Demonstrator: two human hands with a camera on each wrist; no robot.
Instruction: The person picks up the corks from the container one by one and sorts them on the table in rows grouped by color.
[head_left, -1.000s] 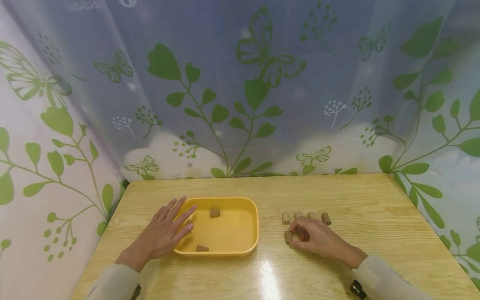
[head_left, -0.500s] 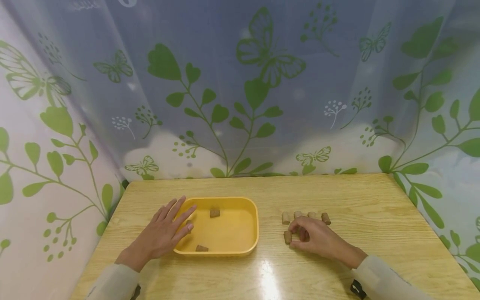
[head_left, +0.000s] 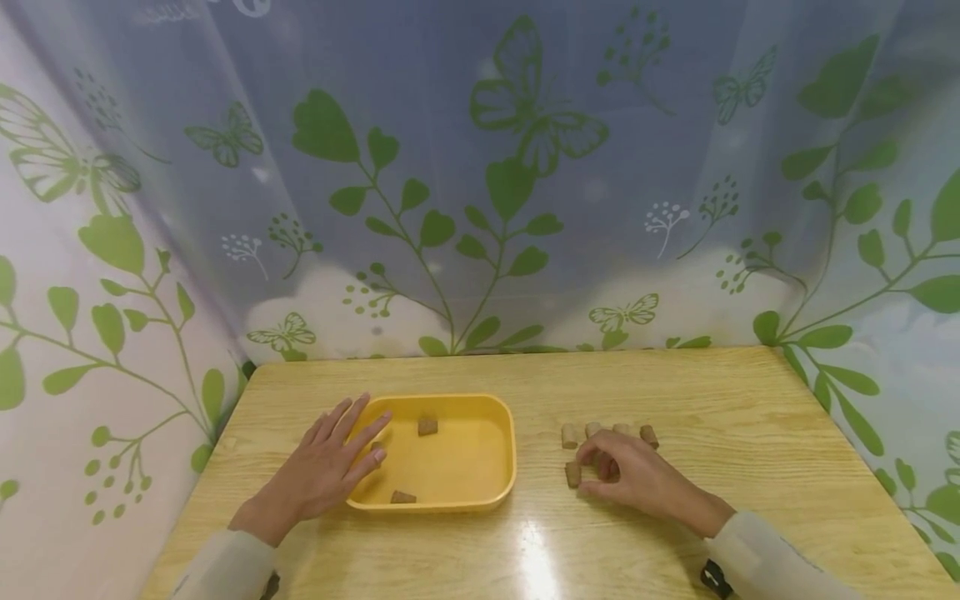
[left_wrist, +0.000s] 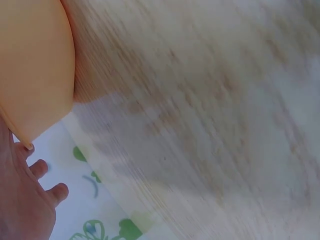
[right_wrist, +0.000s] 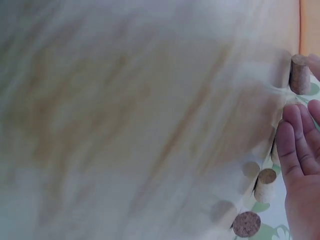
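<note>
My left hand point(head_left: 322, 458) lies over the left side of a yellow tray point(head_left: 513, 450), its fingers spread and fairly straight. In the left wrist view, fingertips point(left_wrist: 59, 192) show beside the tray's wall point(left_wrist: 37, 60). Two corks lie in the tray, one at the back point(head_left: 427, 427) and one at the front point(head_left: 402, 497); a third point(head_left: 377, 447) is partly covered by the left hand. Right of the tray, my right hand point(head_left: 637, 475) pinches a brown cork point(head_left: 573, 475) between thumb and index finger. That cork point(right_wrist: 300, 75) shows beside a fingertip in the right wrist view.
Behind the right hand stands a row of corks, from a pale one point(head_left: 569, 436) to a darker one point(head_left: 648, 436); the hand partly covers some. They rest on a light wooden table point(head_left: 712, 392). A leaf-patterned curtain point(head_left: 480, 208) closes off the back and sides.
</note>
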